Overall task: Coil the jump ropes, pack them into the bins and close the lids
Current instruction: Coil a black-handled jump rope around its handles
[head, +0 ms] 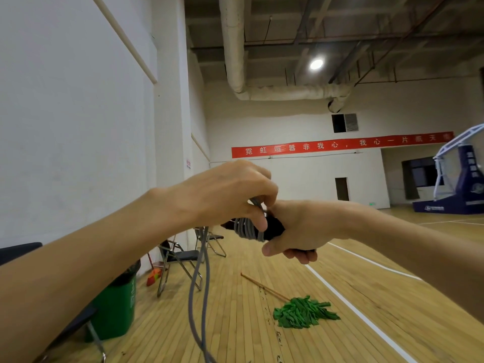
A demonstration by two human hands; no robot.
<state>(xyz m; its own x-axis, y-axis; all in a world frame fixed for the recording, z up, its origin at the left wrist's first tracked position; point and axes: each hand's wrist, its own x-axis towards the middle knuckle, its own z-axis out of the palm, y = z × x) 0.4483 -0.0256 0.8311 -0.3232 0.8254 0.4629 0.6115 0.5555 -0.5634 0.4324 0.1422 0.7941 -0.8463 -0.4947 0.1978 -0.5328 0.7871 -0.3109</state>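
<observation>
up in front of the chest, over the wooden floor [235, 323], both hands meet on a jump rope [246, 227]. the right hand [301, 229] is clenched round the black handles [273, 227], its thumb pointing left along the underside. grey cord is wound in several tight turns round the handles, just left of that fist. the left hand [225, 195] reaches over from above, fingertips curled and pinching the cord at the top of the turns. two loose strands [199, 271] hang from the coil, run down between the arms and pass out of the bottom edge. on the floor beyond lies a green mop [303, 311] with a wooden stick. folding chairs [180, 255] stand by the white wall, and a green trash can [115, 305] sits at lower left. a red banner [340, 146] hangs on the far wall, with a basketball stand [461, 184] at right.
</observation>
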